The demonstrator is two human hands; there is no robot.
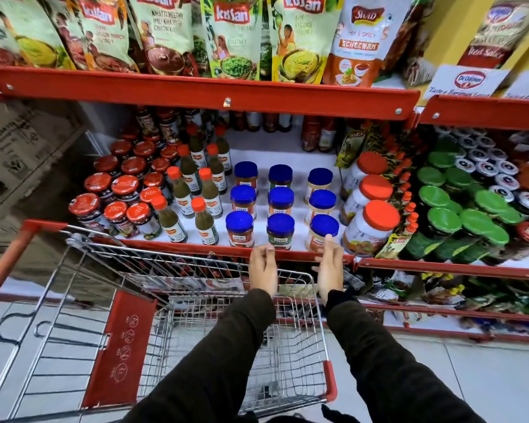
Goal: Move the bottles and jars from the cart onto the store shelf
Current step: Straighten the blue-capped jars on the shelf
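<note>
Nine blue-lidded jars stand in three rows on the red store shelf. The left hand and right hand reach at the shelf's front edge, fingers loosely apart, holding nothing, above the wire cart.

Shelf edge red. Nine jars in front of me, lids deep blue, labels white, contents orange-brown. Small bottles: orange caps, dark green sauce. Dark jars at left, red lids with white print. Big tubs pale, orange-red lids. Far right lids bright green. Cart silver wire, red trim. My sleeves dark brown.
</note>
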